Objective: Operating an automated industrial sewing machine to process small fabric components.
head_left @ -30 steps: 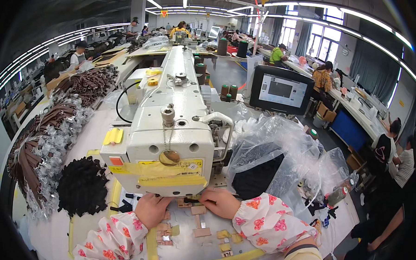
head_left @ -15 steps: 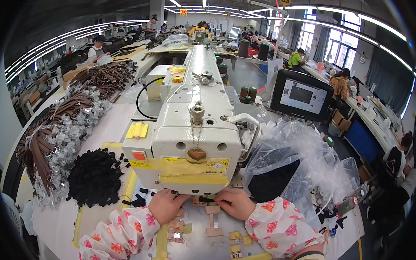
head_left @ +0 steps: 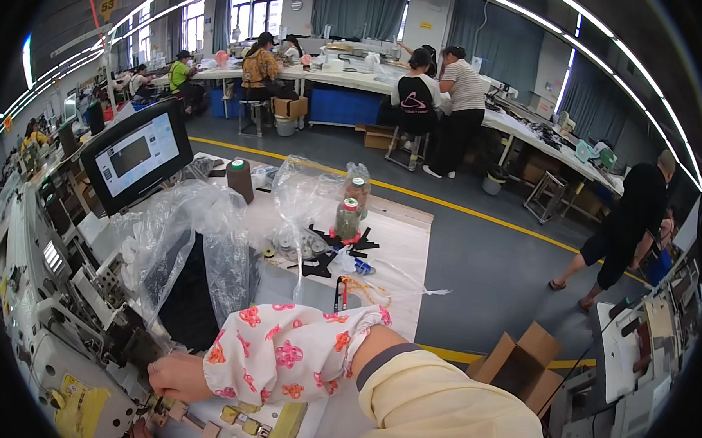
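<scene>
My right hand point(head_left: 178, 377), in a white sleeve cover point(head_left: 286, 355) with pink and orange flowers, is at the working end of a pale industrial sewing machine point(head_left: 43, 370). Its fingers are bent and pressed together. Whatever they pinch is too small and hidden to make out. Only a small part of my left hand point(head_left: 143, 432) shows at the bottom edge, beside the machine bed, with its fingers mostly out of sight. Small pinkish blocks point(head_left: 210, 432) and yellow-taped metal pieces point(head_left: 247, 420) lie on the bed near my right hand.
Beyond my right hand a clear plastic bag point(head_left: 236, 241) holds black pieces point(head_left: 194, 306). A monitor point(head_left: 138, 155) stands behind it. Thread spools point(head_left: 348, 219) and black strips point(head_left: 317, 266) lie on the table. An open carton point(head_left: 521, 367) sits on the floor; a person point(head_left: 629, 223) walks at right.
My view has swung to the right, so the machine and hands now sit at the lower left. Both hands stay by the machine's working end. The walking person and spools have come into view.
</scene>
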Motion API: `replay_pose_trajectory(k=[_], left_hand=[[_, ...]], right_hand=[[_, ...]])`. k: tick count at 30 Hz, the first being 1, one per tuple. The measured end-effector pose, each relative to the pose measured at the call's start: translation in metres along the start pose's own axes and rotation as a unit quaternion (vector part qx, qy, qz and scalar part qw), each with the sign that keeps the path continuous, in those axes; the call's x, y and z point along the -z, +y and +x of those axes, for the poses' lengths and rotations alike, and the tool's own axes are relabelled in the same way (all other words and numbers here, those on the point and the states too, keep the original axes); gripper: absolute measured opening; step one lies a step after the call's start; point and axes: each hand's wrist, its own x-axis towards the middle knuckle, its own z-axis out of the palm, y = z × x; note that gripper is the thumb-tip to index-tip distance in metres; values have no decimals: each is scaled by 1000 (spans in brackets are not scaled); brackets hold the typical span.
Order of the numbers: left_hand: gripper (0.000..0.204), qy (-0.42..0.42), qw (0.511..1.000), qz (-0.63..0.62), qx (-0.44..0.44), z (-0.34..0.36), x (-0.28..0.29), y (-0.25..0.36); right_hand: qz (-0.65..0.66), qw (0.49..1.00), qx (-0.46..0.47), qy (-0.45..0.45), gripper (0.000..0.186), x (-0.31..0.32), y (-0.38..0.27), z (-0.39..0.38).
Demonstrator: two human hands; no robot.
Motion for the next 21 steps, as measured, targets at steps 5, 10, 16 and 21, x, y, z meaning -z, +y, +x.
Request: replay_pose_trajectory(k=[5, 10, 16, 21], left_hand=[[40, -54, 991, 91, 78, -23, 11, -25], [17, 105, 993, 35, 48, -9, -5, -8], [16, 99, 993, 34, 51, -21, 7, -7], [19, 89, 993, 43, 59, -22, 5, -6]], right_hand=[[-2, 1000, 12, -10, 7, -11, -18, -8], [-55, 996, -70, -25, 7, 4, -27, -27], [-17, 994, -55, -98, 10, -10, -24, -4], [-21, 989, -81, -125, 11, -12, -25, 9]])
